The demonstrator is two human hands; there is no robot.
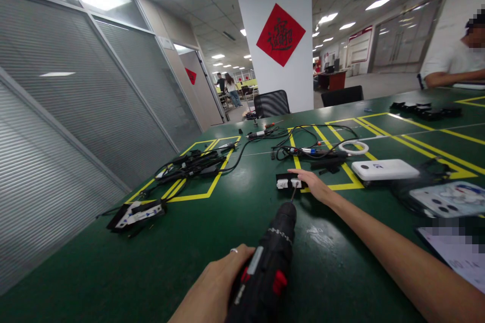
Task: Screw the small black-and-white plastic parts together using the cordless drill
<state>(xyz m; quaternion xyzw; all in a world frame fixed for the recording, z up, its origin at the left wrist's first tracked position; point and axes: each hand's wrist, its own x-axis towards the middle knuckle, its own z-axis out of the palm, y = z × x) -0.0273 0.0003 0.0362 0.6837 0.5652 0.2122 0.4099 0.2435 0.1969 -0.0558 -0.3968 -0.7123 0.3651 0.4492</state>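
My left hand (215,285), with a ring on one finger, is wrapped round a black and red power drill (271,257). The drill points away from me, and its thin bit reaches a small black part with white blocks (283,182) on the green table. At that part's right end, my right hand (312,185) grips it, fingers along its top edge. Whether the bit's tip sits in a screw is too small to tell.
Left lie tangled black cables and tools (197,164) and a black-and-white assembly (138,214). Beyond my right hand are a corded screwdriver (310,151) and a white tape roll (353,148). A white power bank (384,170) and a phone (449,198) lie right. A person (450,63) sits far right.
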